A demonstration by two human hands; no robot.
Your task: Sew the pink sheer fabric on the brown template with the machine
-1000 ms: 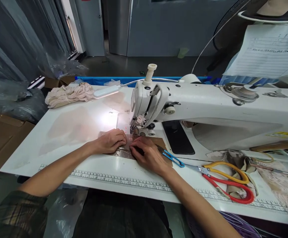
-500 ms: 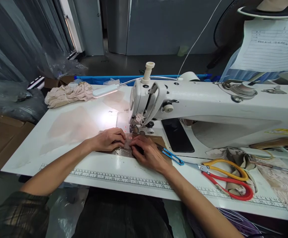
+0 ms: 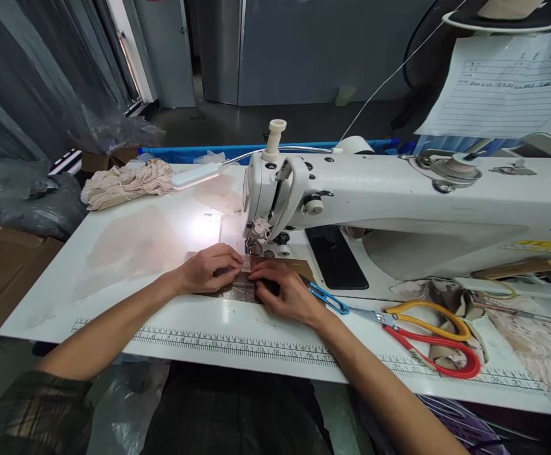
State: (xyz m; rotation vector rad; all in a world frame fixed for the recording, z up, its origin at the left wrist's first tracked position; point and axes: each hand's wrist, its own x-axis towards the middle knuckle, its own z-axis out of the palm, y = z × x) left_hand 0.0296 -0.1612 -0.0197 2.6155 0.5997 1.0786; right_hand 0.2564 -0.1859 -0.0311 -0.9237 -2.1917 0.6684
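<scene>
My left hand (image 3: 213,270) is closed, its fingertips pressed together on a thin, sheer piece of fabric (image 3: 246,268) just in front of the sewing machine's needle area (image 3: 253,245). Facing it, my right hand (image 3: 285,292) pinches the same fabric from the right, thumb and fingers curled. Both hands rest over a shiny brown sheet (image 3: 237,292) on the table. Blue thread snips (image 3: 328,297) lie against the back of my right hand, their blades partly hidden. The white sewing machine (image 3: 375,189) stands right behind my hands.
Scissors with red and yellow handles (image 3: 427,338) lie to the right, beside fabric scraps (image 3: 526,341). A black phone (image 3: 336,258) lies under the machine arm. Bundled lace (image 3: 128,183) and a lamp (image 3: 196,175) are at the back left. A printed ruler (image 3: 199,340) runs along the front edge.
The view has shifted slightly, moving the scene a little left. My fingertips stay close together at the fabric, with a small change in finger position.
</scene>
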